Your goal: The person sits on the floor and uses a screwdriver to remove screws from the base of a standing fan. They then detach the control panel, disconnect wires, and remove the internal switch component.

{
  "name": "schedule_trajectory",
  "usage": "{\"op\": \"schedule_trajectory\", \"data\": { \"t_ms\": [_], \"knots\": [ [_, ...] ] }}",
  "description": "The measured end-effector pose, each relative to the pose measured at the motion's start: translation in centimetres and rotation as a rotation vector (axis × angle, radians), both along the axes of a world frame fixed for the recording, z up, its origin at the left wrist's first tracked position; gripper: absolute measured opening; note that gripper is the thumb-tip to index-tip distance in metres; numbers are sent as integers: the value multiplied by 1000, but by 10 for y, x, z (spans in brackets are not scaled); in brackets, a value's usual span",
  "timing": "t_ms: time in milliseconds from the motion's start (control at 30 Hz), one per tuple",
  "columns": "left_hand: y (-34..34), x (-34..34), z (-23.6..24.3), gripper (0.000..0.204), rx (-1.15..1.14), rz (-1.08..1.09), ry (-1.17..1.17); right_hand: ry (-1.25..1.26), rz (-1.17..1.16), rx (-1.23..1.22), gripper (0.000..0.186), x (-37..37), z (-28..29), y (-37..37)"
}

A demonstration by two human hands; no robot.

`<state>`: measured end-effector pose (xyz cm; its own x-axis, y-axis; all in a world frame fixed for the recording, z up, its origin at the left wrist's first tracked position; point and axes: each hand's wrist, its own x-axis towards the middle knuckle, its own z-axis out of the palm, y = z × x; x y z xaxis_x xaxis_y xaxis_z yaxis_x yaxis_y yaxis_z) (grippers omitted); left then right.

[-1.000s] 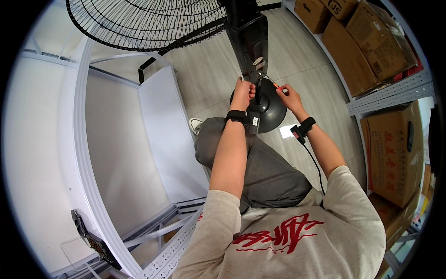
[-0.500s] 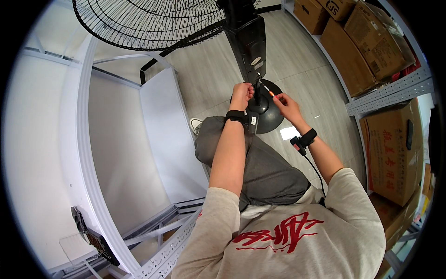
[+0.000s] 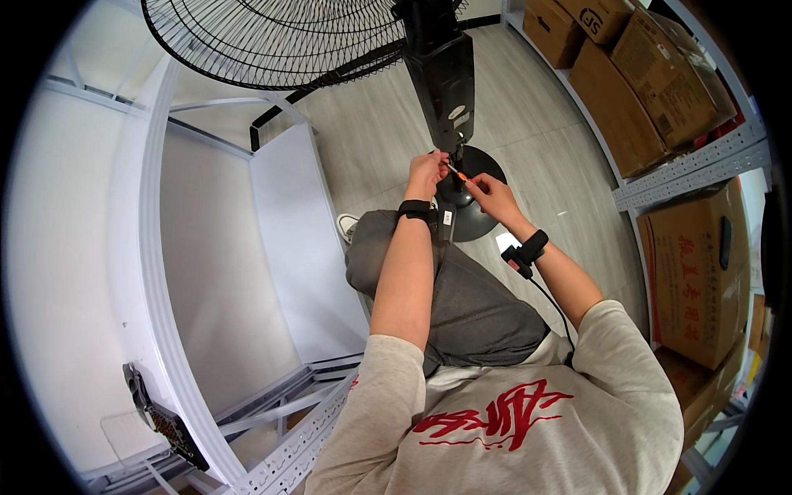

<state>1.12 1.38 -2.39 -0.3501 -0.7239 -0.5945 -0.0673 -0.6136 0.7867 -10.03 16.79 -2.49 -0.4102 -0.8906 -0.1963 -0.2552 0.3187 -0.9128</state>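
A black pedestal fan stands in front of me, with its wire grille (image 3: 272, 41) at the upper left, its tapered housing (image 3: 445, 91) in the middle and its round base (image 3: 478, 221) on the floor. My right hand (image 3: 497, 202) pinches a small screwdriver (image 3: 461, 176) with an orange handle. The shaft points up and left to the fingertips of my left hand (image 3: 425, 175). Those fingers are closed in a pinch just left of the fan's column, at the screwdriver's tip; whatever lies between them is too small to make out.
Cardboard boxes (image 3: 615, 107) fill a metal shelf on the right, with a larger carton (image 3: 697, 272) below. At left is a white metal rack (image 3: 289, 223) with a pale panel. A cable (image 3: 553, 301) runs from the device on my right wrist down my side.
My right hand has moved left, bringing the screwdriver's tip from the lower end of the fan's housing to my left fingertips. The left hand has barely shifted, and its fingers now meet the tip.
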Motion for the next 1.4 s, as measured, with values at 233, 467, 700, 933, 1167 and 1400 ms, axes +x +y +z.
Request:
{"op": "schedule_trajectory", "data": {
  "t_ms": [233,467,700,933,1167,1400],
  "knots": [
    [-10,-2,-8,22,16,212,12,7,-58,29,32,-8,-23,-2],
    [-11,-8,7,36,-27,305,217,-13,-103,65,34,-3,-39,-17],
    [-15,-5,12,43,-3,260,161,-29,-102,38,36,5,-41,-28],
    [-10,-10,16,55,-88,163,152,-16,-90,43,40,2,-49,-31],
    [-14,-14,18,58,-32,115,142,-130,-89,44,38,8,-35,-29],
    [-15,-15,16,57,-16,63,166,-121,-91,44,39,7,-34,-32]
  ]
}}
